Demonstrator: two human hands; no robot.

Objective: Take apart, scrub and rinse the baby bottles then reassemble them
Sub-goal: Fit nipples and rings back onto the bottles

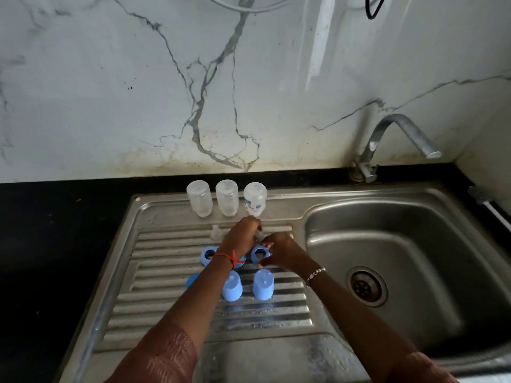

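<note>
While three bottles [226,197] drain inverted at twelve o'clock, the right hand [282,251] curls round a blue collar ring [260,254] at centre. The left hand [243,234] apparently pinches a clear teat [259,236] beside it. Soft, wet, slippery: grip its flange.

Only print in view sat on rightmost clear plastic baby bottle [255,199], standing neck-down at back edge of ribbed steel drainboard [166,244]. Small blue marks in band across its side, touch of red-orange beneath. Too small and blurred to read: no word, brand or number made out. Nothing else legible.
</note>
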